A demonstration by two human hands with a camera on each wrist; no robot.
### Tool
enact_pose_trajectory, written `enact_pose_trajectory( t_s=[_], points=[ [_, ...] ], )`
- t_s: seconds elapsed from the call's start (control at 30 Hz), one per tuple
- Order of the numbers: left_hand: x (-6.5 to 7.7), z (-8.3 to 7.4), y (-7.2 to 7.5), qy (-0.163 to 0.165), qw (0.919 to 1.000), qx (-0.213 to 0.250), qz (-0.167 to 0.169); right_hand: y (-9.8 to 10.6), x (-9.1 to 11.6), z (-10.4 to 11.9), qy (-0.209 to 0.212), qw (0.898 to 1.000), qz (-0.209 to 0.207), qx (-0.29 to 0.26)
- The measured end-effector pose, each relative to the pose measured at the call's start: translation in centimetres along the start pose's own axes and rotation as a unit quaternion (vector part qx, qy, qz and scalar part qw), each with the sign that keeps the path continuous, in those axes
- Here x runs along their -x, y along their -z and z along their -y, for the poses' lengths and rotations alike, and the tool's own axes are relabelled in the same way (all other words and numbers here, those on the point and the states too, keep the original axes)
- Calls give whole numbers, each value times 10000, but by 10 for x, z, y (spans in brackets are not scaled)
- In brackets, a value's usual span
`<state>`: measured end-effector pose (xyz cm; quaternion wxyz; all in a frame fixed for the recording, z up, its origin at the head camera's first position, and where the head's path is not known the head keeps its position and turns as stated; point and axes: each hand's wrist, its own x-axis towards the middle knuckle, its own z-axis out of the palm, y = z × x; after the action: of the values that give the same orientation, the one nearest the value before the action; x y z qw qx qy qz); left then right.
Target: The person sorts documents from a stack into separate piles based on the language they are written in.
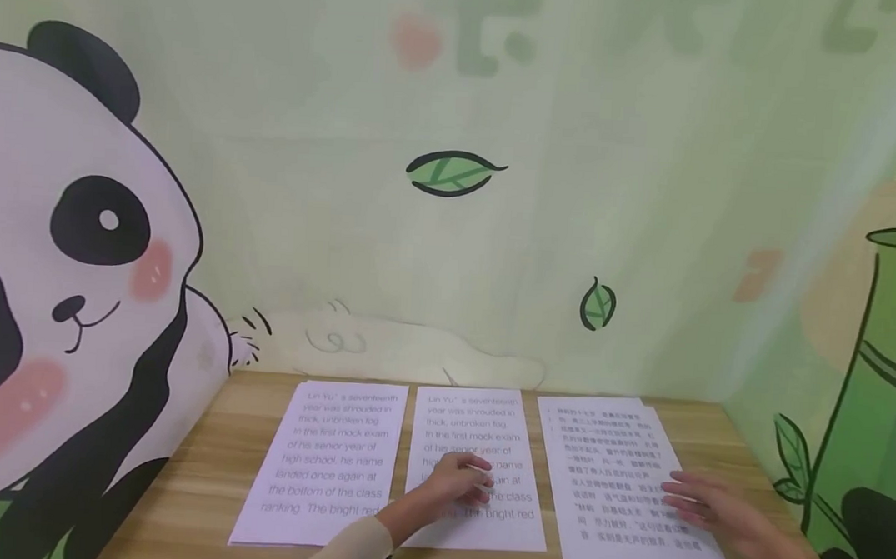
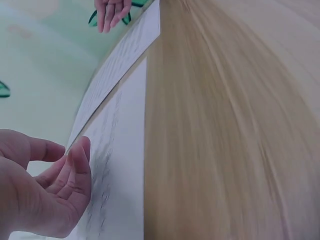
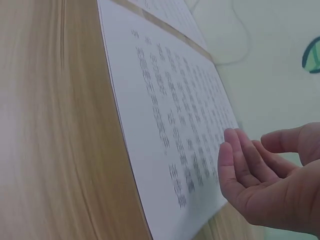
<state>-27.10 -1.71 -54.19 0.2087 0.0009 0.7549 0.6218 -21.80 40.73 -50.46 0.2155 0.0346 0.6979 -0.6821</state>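
Three printed paper sheets lie side by side. My left hand is over the middle sheet, which carries large English text; its fingers are loosely bent with nothing between thumb and fingertips. At the right edge of the right-hand sheet, printed with smaller Chinese characters, my right hand hovers with relaxed fingers and bare palm. In the right wrist view that hand overlaps the sheet's edge. The left-hand sheet, also in English, has a second paper edge peeking out at its top corner.
The wooden table has narrow strips showing between the papers. Behind it rises a pale green backdrop with printed leaves. A large panda drawing is on the left and green bamboo on the right.
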Motion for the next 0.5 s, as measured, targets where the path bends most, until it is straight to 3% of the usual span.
enact_pose_trajectory(
  t_s=[0.13, 0.17, 0.27, 0.5],
  points=[
    [7, 2, 24, -55, 9999, -129, -21, -23, -10, 6, -121, 9989, -168, 418],
    [8, 3, 30, -89, 9999, -128, -32, -31, -15, 9, -295, 9968, -467, 570],
    [14, 5, 49, -88, 9999, -105, -101, -51, -23, 12, -406, 9960, -617, 507],
    [34, 15, 92, 125, 9988, -220, -426, -82, -26, 8, -122, 9992, 64, 363]
  ],
)
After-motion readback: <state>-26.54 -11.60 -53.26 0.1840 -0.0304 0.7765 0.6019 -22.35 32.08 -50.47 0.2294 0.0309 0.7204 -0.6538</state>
